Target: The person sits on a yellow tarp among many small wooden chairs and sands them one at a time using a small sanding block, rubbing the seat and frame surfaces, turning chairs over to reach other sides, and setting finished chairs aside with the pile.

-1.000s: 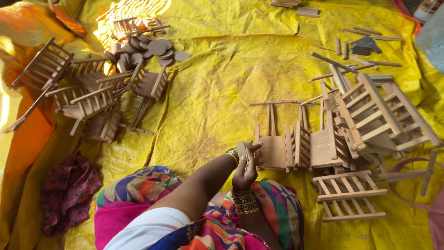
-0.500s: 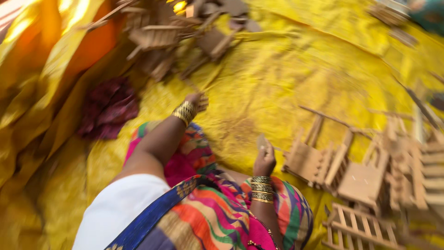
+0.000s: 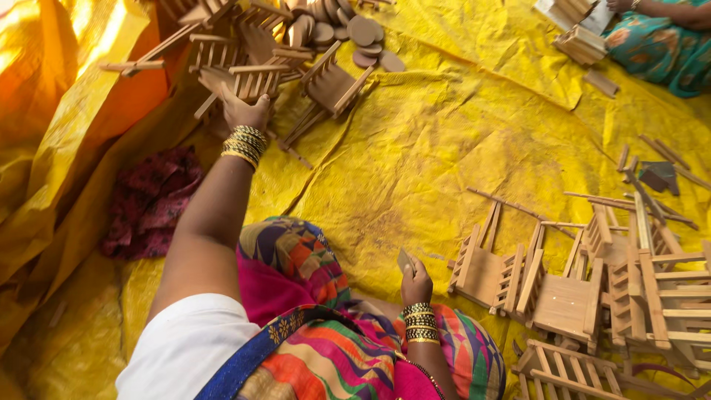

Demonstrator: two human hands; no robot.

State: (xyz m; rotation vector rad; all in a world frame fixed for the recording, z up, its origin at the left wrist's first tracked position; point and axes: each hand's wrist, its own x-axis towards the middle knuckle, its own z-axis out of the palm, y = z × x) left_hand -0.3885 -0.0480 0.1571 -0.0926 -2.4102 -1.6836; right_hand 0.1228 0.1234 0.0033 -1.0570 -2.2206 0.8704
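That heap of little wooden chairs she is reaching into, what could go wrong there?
The left hand grips one piece in a loosely stacked heap of wooden chairs; pulling it out might topple others or snag thin slats. The round wooden discs beside it could scatter across the yellow sheet. The right hand holds a small wooden piece that could slip.

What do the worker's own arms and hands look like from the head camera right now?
Both are bare from the upper arm down. The left hand has a stack of gold-coloured bangles at the wrist, and a short white sleeve covers that shoulder. The right hand has a similar stack of gold and dark bangles. No gloves show.
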